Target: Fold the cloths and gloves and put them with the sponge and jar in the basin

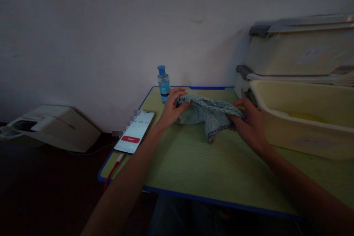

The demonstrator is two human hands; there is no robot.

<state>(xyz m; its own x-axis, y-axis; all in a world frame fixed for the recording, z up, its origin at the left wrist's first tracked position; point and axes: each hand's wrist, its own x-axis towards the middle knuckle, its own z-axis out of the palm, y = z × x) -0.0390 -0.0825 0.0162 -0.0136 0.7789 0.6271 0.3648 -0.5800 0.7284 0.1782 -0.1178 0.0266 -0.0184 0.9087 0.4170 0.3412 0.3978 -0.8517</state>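
Note:
A pale blue-green knitted cloth [206,112] with a darker checked edge hangs bunched just above the green table [193,169]. My left hand [173,108] pinches its left end, fingers curled over the fabric. My right hand [249,123] grips its right end, fingers closed around the cloth. The middle of the cloth sags between both hands and a corner droops toward the tabletop.
A small bottle with a blue cap [163,84] stands at the table's back edge. A lit phone [135,132] with a red cable lies at the left edge. Cream plastic bins [298,118] are stacked at the right. A white box [52,127] sits on the floor at left.

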